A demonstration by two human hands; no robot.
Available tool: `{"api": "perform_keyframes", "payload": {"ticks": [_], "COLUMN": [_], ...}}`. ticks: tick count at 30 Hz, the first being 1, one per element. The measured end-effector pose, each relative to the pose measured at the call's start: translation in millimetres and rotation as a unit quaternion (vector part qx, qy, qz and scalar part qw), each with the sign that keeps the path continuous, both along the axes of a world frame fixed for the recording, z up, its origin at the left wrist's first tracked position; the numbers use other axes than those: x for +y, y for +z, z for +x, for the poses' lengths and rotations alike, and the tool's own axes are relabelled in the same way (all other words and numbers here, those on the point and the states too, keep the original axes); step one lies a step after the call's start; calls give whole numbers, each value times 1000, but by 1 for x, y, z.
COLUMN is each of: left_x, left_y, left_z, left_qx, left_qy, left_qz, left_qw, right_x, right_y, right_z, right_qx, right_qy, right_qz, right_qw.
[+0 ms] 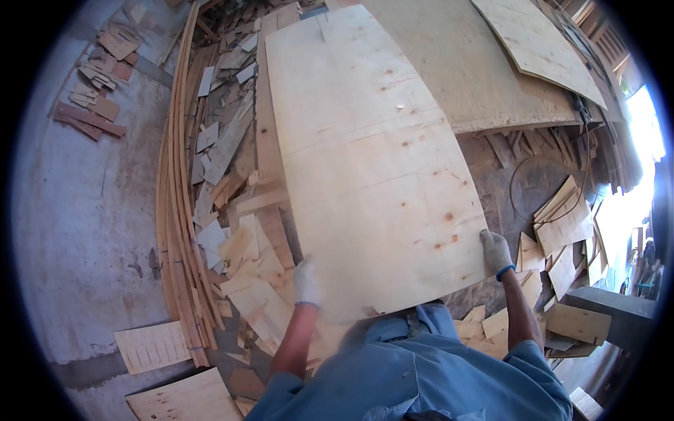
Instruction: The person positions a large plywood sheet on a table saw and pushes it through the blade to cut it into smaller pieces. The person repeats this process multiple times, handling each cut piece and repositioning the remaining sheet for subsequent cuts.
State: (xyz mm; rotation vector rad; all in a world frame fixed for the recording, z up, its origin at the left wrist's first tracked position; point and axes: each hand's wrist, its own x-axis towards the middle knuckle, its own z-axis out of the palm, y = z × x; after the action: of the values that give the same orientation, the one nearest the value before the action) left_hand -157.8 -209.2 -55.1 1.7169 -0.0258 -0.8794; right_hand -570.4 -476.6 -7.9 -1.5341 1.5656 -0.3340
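Gloved L hand & R hand are gripping the plywood sheet by opp. side edges, fingers closed, tips hidden, prob. b/c its width is needing balance, w/ near end sitting approx. by the blue shirt.

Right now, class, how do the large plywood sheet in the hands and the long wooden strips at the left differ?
The plywood sheet is broad and flat; the wooden strips are narrow. The sheet is pale with brown knots, while the strips look browner. The left hand and right hand hold the sheet; neither touches the strips. Both look like wood.
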Motion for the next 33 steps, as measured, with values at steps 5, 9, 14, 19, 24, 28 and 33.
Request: {"api": "perform_keyframes", "payload": {"ticks": [5,9,14,19,24,28,33], "left_x": [-7,2,4,14,-3,-10,-18], "left_y": [-1,-11,10,-9,0,11,22], "left_z": [15,17,2,17,25,26,28], "left_qx": [61,-16,30,29,16,27,23], "left_qy": [-2,1,29,17,46,15,12], "left_qz": [-18,-14,6,10,-1,11,-3], "left_qw": [998,1000,999,999,999,999,1000], "right_x": [-5,4,15,6,-2,-7,-13], "right_y": [3,1,10,15,31,28,-4], "right_z": [14,20,13,19,41,38,20], "right_qx": [23,6,27,30,30,51,58], "right_qy": [4,-13,17,23,10,52,105], "right_qz": [1,17,5,15,11,-35,-110], "right_qw": [1000,1000,999,999,999,997,987]}}
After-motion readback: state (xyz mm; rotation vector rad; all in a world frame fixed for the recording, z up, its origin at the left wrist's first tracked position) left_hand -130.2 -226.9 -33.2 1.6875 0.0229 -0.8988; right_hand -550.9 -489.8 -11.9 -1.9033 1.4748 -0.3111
